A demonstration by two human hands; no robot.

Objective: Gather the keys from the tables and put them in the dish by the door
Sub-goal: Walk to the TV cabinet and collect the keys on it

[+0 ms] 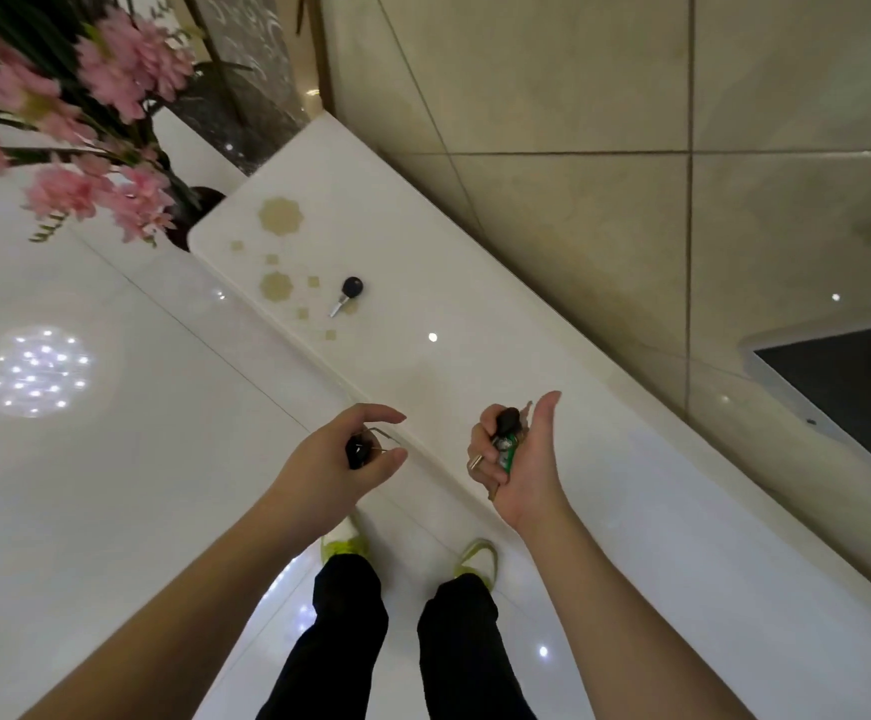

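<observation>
A single key with a black head (349,295) lies on the long white ledge (475,314), beside its beige flower pattern. My left hand (340,457) is curled around a black-headed key on a ring (359,450), near the ledge's front edge. My right hand (521,454) is held palm-up over the ledge and holds a bunch of keys (505,439) with a black head and a green tag. No dish is in view.
Pink flowers (85,122) in a dark vase stand at the upper left, next to the ledge's far end. A beige tiled wall (631,148) rises behind the ledge. A dark panel (849,392) is at the right. Glossy white floor lies under my feet (407,553).
</observation>
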